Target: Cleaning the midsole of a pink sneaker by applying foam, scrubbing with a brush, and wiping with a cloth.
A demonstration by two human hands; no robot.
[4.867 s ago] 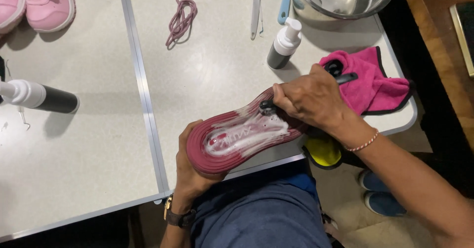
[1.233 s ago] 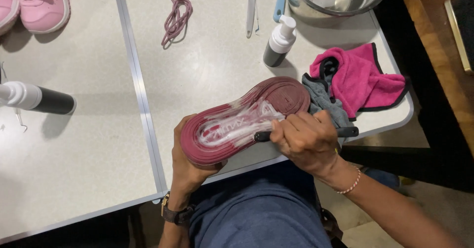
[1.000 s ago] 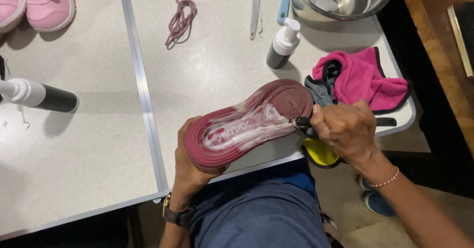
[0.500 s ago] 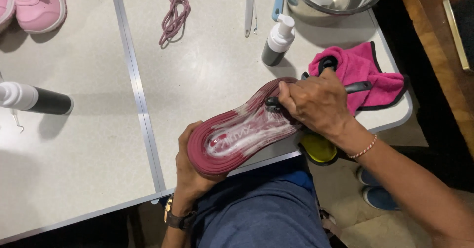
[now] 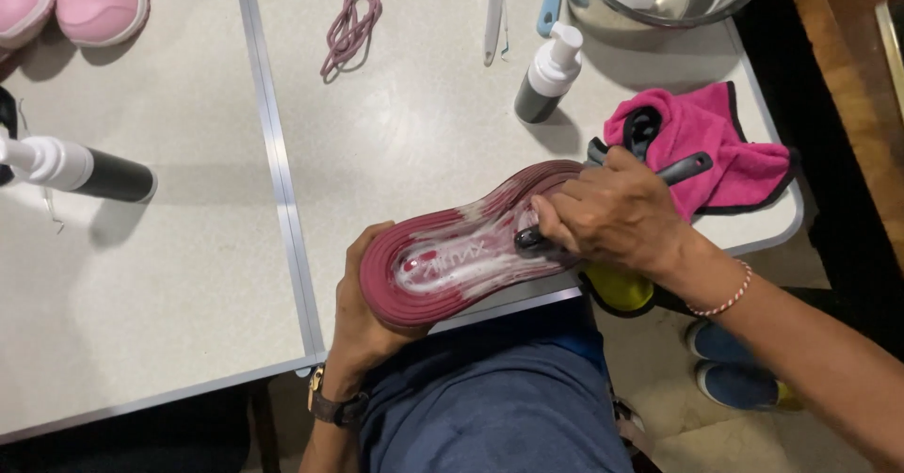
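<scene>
Maroon shoe [image 5: 461, 252] beyond table edge [image 5: 508, 308], hands-held

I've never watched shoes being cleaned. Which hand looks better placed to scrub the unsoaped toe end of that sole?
Probably the right hand: it already grips the dark brush, bristles on the foamy maroon sole. The left hand is wrapped around the toe end, holding the shoe.

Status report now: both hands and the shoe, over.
Left hand grips maroon shoe, sole up, foamy. Right hand presses dark brush on sole. Nothing blocking.
</scene>
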